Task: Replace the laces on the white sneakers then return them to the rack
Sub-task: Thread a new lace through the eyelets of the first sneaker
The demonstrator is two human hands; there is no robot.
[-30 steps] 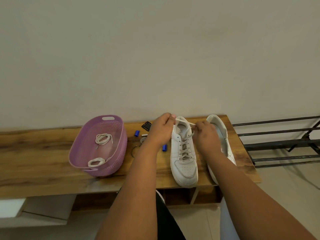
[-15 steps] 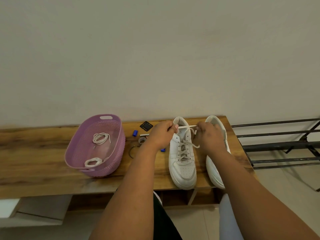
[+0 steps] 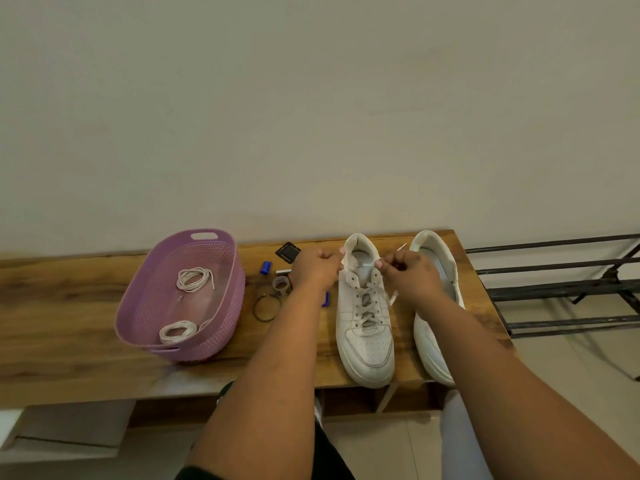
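Sneaker point(image 3: 364, 317) – white leather, flat lace point(image 3: 370, 299) | left hand point(image 3: 317, 268); right hand point(image 3: 410, 275) – each grip pinching lace end

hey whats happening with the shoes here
A person is working the lace at the top eyelets of the left white sneaker on the wooden bench, left hand and right hand each pinching a lace end. The other sneaker stands beside it. Two coiled laces lie in the purple basket.
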